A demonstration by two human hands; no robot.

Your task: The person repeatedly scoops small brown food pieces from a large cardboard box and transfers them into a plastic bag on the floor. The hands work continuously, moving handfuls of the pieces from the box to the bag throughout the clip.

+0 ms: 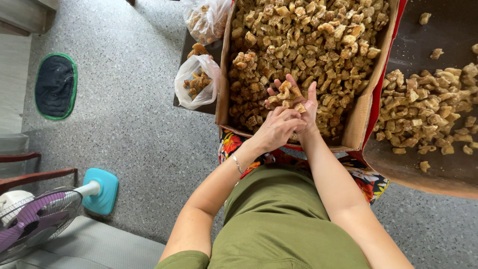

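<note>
Over carton, cupped right hand

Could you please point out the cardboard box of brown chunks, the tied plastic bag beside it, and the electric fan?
cardboard box [359, 115]: head view, on its bare right wall.
plastic bag [191, 82]: head view, on its clear front.
electric fan [37, 219]: head view, on its wire guard.

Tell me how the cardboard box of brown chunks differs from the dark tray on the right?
The cardboard box is tan, high-walled and heaped full; the dark tray is shallow, holding one loose, scattered pile. The person's hands work over the box, not the tray. Both hold similar golden-brown chunks.
</note>
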